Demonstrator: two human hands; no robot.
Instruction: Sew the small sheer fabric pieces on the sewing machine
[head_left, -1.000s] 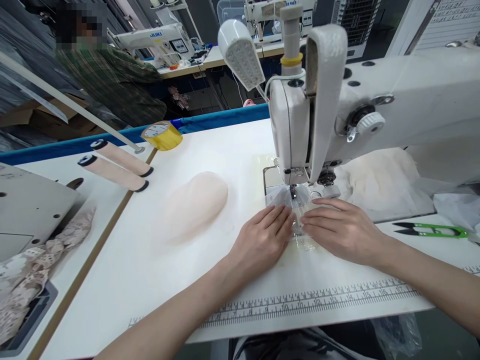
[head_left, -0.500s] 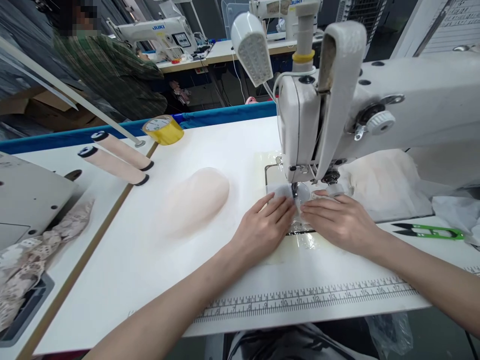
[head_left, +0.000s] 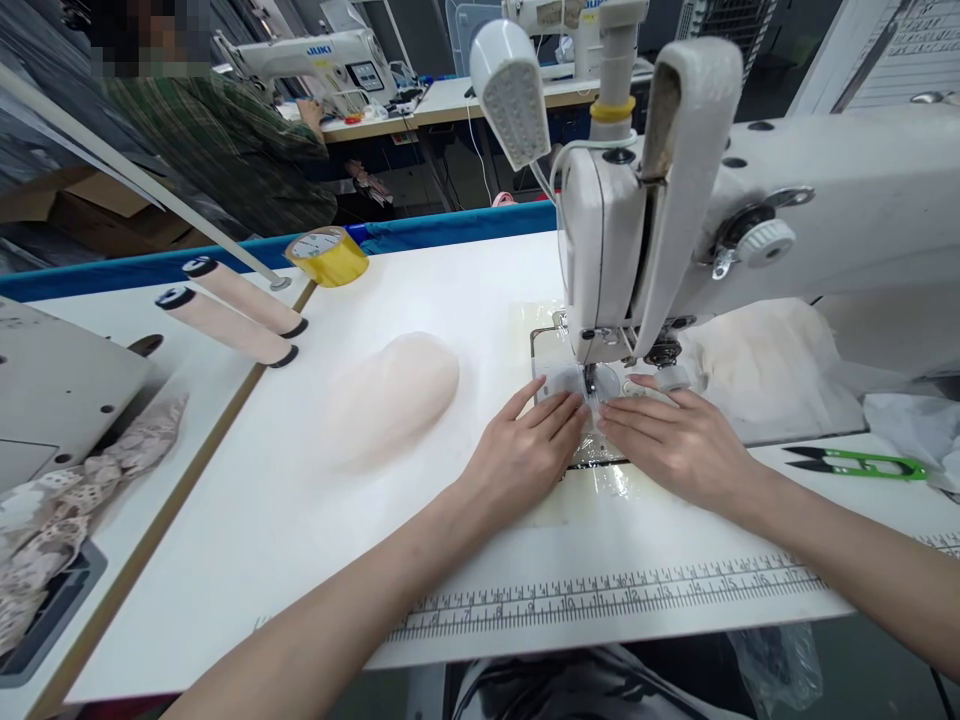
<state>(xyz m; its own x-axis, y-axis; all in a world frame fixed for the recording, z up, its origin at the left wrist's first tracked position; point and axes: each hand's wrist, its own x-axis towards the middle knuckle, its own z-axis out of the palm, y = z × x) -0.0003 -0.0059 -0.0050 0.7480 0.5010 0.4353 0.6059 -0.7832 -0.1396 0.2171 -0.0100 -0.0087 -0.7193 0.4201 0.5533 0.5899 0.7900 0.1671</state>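
A white sewing machine stands over the table, its needle area between my two hands. Just left of the needle my left hand lies flat, fingers outstretched, pressing on a small sheer whitish piece of fabric. My right hand rests flat on the other side, fingertips close to the presser foot. What lies under the fingers is partly hidden. On the table to the left is a pale beige moulded cup. Pale folded fabric lies under the machine arm.
Green thread snips lie at the right. Two beige thread cones and a yellow tape roll sit at the back left. Lace fabric lies at the far left. A printed ruler runs along the front edge. Behind, a person works at another machine.
Both hands stay by the needle, with only a very slight shift. The person behind has brought a hand into view near the other machine.
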